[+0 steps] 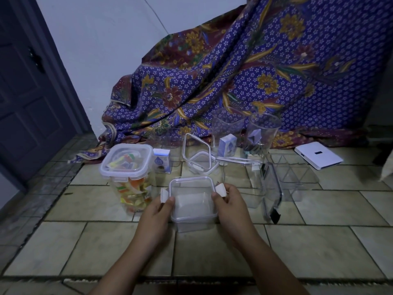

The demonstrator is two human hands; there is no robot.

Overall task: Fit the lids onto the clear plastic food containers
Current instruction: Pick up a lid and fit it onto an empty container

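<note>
A clear square lid [192,196] with white clip flaps lies on top of a clear container [191,226] standing on the tiled floor. My left hand [158,211] grips the lid's left edge by its raised flap. My right hand [228,204] grips the right edge, thumb on the lid, beside the other raised flap. To the left stands a lidded container [127,173] full of colourful pieces. Behind lie two loose lids [200,158], one leaning on the other. Two tall open clear containers [228,130] [262,135] stand further back.
A low clear container [295,179] and a long lid with a dark clip [273,199] lie at the right. Small white-blue boxes [162,159], a white flat device [319,155], a draped patterned cloth [255,71] and a dark door [32,92] surround the spot.
</note>
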